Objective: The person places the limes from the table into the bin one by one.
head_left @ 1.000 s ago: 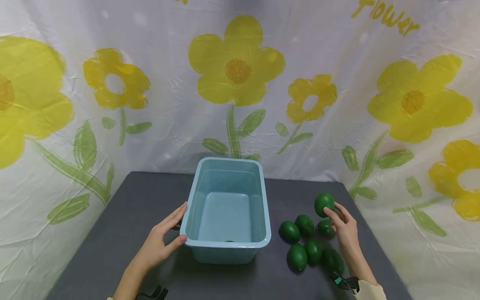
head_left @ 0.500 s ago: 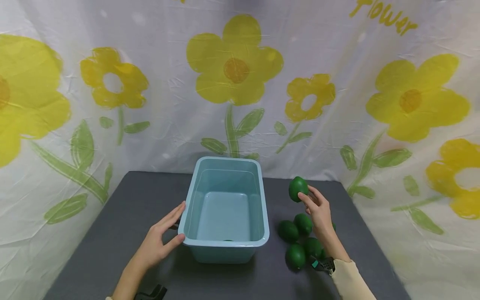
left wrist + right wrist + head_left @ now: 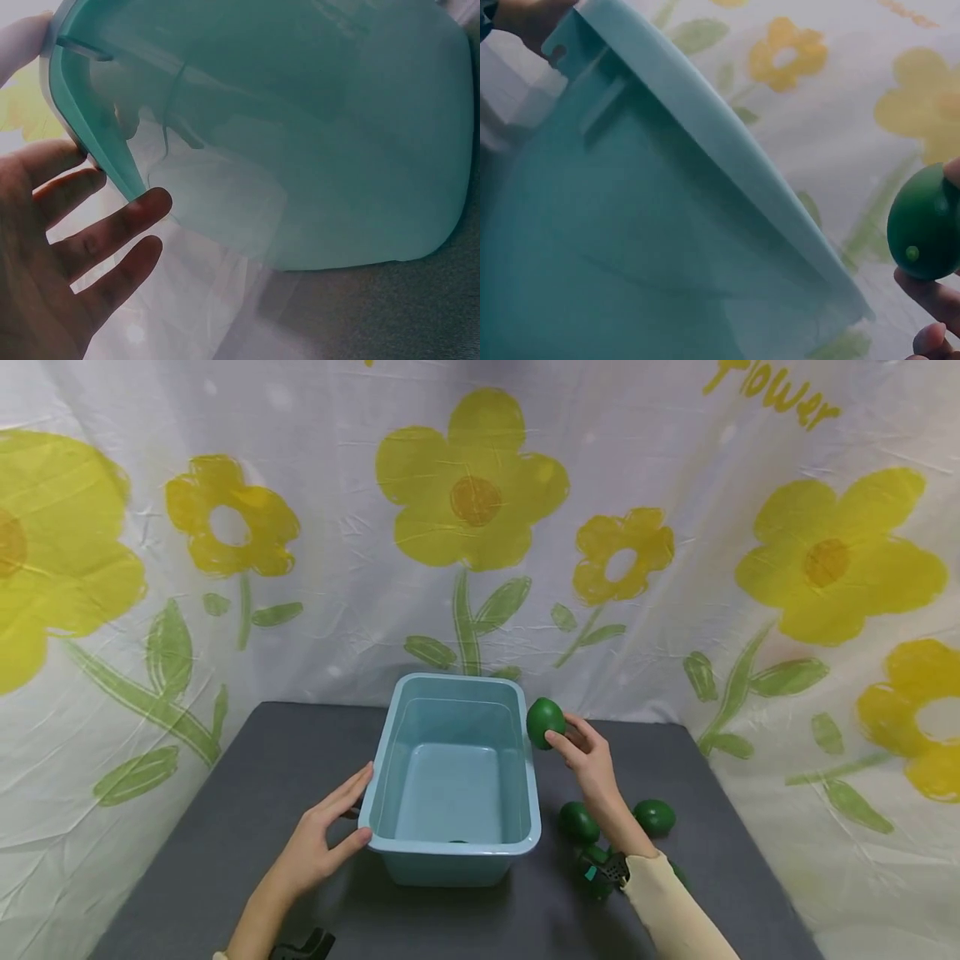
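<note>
A green lime [image 3: 543, 723] is pinched between the thumb and fingers of my right hand [image 3: 590, 762], just beside the right rim of a light blue plastic tub [image 3: 480, 847]. In the right wrist view the lime [image 3: 921, 225] hangs at the right, apart from the tub wall [image 3: 630, 225]. My left hand [image 3: 318, 842] rests its fingertips and thumb against the tub's left rim. Seen from the left wrist, its fingers [image 3: 112, 232] are spread and mostly straight along the tub's outside. A green sliver shows inside behind the front rim; most of it is hidden.
Several more limes [image 3: 578, 822] lie on the dark grey table [image 3: 300, 752] right of the tub, partly covered by my right forearm. One lime [image 3: 655, 818] lies farther right. A white cloth [image 3: 337, 610] with yellow flowers hangs behind and at both sides.
My right hand has carried the lime leftward from above the group of limes to the tub's right rim. The left hand and the tub have stayed in place.
</note>
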A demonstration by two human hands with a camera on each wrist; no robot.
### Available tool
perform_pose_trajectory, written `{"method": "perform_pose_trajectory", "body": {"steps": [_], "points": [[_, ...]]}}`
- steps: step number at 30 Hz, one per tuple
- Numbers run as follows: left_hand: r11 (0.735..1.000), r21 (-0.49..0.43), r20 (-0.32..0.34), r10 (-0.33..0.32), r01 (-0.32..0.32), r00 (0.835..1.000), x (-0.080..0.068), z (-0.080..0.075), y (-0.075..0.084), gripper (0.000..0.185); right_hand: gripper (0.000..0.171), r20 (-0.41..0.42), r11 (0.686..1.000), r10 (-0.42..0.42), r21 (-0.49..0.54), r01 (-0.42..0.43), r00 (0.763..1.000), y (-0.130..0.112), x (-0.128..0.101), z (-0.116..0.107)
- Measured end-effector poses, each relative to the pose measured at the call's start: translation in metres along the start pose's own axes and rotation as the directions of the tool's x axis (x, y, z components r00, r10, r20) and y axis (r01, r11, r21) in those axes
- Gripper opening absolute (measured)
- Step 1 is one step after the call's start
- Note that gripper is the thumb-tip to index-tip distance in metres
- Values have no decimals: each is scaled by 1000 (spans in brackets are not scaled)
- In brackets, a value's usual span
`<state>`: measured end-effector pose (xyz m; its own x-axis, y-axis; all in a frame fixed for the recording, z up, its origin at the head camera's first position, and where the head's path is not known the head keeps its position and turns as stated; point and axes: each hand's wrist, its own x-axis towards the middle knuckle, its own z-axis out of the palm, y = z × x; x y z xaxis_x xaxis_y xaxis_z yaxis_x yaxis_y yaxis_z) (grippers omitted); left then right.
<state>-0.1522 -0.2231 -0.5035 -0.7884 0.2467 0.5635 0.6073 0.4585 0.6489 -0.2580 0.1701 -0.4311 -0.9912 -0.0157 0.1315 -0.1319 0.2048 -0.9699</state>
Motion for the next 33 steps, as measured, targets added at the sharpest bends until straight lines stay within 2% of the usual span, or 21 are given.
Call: {"method": "perform_pose_trajectory", "body": {"steps": [4, 7, 13, 17, 20, 24, 33], "points": [[1000, -5, -2, 4, -4, 1000, 1, 0, 0, 76, 48, 55, 999, -31, 25, 29, 998, -7, 4, 12], [1000, 1, -3, -4, 4, 1000, 0, -1, 0, 76, 49, 104, 999, -51, 7, 51, 993, -12, 7, 18], [1000, 9, 9, -7, 7, 1000, 0, 0, 1, 76, 52, 222, 988, -53, -130, 83, 974, -19, 11, 23], [1000, 8, 9, -7, 7, 1000, 0, -1, 1, 76, 55, 279, 957, -59, -257, 133, 958, -20, 13, 25], [1000, 15, 7, -13, 13, 1000, 0, -1, 1, 76, 57, 285, 928, -84, -328, 180, 955, -19, 15, 26], [999, 23, 8, -24, 24, 1000, 0, -1, 0, 76, 56, 286, 902, -126, -366, 230, 950, -18, 17, 25], [999, 34, 2, -15, 15, 1000, 0, 0, 0, 77, 48, 296, 903, -165, -339, 265, 941, -23, 17, 11]]}}
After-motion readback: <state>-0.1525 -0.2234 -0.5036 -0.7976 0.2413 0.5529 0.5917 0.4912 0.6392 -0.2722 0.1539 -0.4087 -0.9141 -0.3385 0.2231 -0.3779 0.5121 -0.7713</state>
